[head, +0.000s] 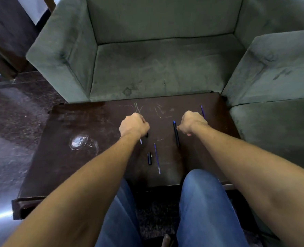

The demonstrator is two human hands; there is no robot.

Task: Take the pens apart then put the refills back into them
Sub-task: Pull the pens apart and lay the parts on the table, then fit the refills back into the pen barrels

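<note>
My left hand [133,124] is closed over pen parts on the dark wooden table [76,122]; a black piece [146,134] and a thin refill tip [141,141] poke out below it. My right hand [192,122] is curled into a fist, thumb next to a black pen barrel [176,134] with a blue tip that lies on the table. A blue refill [202,111] runs behind the right knuckles; whether the hand grips it is hidden. A loose blue refill [157,158] and a short black cap [149,158] lie near the front edge.
A grey-green sofa [156,68] stands right behind the table, and a second sofa arm [276,68] is on the right. A round shiny mark [79,141] shows on the table's left half. My knees in blue jeans [201,202] are under the front edge.
</note>
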